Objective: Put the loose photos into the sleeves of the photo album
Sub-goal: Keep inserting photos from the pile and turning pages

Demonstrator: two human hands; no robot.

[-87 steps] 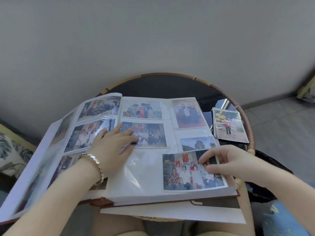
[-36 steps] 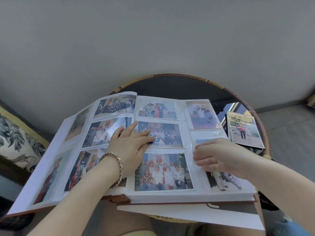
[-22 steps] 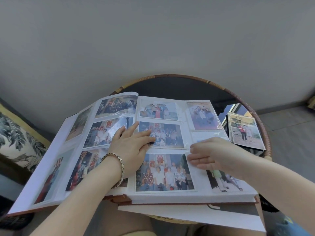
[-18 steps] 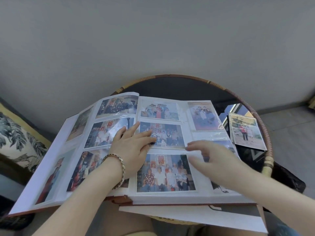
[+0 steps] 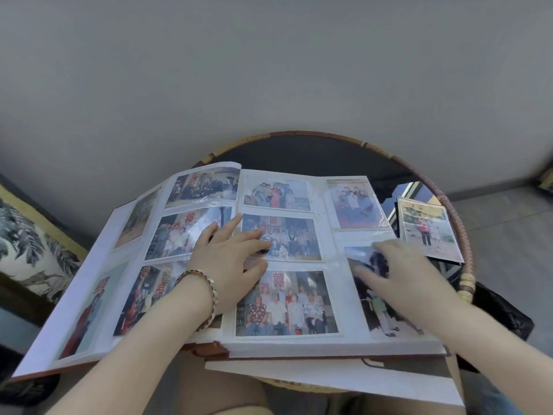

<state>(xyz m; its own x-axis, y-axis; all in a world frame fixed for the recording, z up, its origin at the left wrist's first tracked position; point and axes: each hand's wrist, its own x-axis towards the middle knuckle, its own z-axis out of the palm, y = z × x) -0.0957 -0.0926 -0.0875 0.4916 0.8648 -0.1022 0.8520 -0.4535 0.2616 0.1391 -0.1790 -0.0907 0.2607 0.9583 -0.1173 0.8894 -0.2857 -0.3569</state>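
Two grips are lying open; left hand (image 5: 230,265) is steadying the photo album (image 5: 335,235) while right hand (image 5: 401,277) is seemingly smoothing a sleeved photo (image 5: 380,313).

Probably a home; rattan-rimmed table (image 5: 299,134), leaf-print cushion (image 5: 27,250), family photo album (image 5: 333,253).

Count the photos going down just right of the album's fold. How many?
3: top photo by the far edge, middle photo touched by the left hand, bottom photo at the near edge. None looks hidden there.
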